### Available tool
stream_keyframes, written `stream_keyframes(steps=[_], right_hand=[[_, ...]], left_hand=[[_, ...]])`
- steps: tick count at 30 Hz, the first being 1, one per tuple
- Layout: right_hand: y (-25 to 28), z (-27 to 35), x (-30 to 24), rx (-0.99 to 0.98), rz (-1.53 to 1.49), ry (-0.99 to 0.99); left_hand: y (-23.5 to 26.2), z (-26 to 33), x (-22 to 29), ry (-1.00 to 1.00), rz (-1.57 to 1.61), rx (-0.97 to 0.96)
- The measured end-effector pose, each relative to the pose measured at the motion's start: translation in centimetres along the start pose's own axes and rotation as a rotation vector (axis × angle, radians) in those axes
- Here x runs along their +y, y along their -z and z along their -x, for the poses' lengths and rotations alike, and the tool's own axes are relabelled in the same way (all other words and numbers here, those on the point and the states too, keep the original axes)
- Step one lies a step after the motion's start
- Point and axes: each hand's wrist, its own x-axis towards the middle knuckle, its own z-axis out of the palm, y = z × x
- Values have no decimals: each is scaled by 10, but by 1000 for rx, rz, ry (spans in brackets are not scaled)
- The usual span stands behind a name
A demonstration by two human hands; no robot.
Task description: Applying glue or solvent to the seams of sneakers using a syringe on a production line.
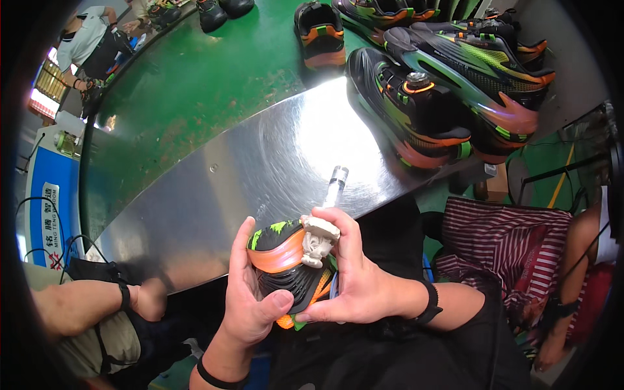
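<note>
A black sneaker (276,258) with orange and bright green parts is held over my lap, just below the edge of the metal worktop. My left hand (250,312) grips it from the left, thumb pressed on the black upper. At its right side, my right hand (357,286) is curled with the thumb against the shoe. An off-white, crumpled lump (318,242) sits under the right fingers, against the shoe's orange sole; its kind is unclear. Beyond the hands, a small clear tube with a dark band (335,186) rests on the shiny worktop.
Several matching sneakers (409,117) crowd the right of the metal worktop (214,201). Behind it runs a green surface (195,84) with more shoes at the far edge. Another person's forearm (84,302) reaches in at left; someone in a striped garment (481,240) is at right.
</note>
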Motion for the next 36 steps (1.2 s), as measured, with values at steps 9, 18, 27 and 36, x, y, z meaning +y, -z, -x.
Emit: stream_keyframes(steps=[9,18,27,36], right_hand=[[10,-5,6,16,97,128],[36,2,7,-28,-30,140],[85,35,5,61,-293,-144],[83,61,-15,150,-343,-171]], left_hand=[[-2,0,-3,-70,-86,9],[-5,0,-9,-111,-72,42],[-1,1,-16,-176,-107,22],[-2,-1,-22,-226,-68,-6]])
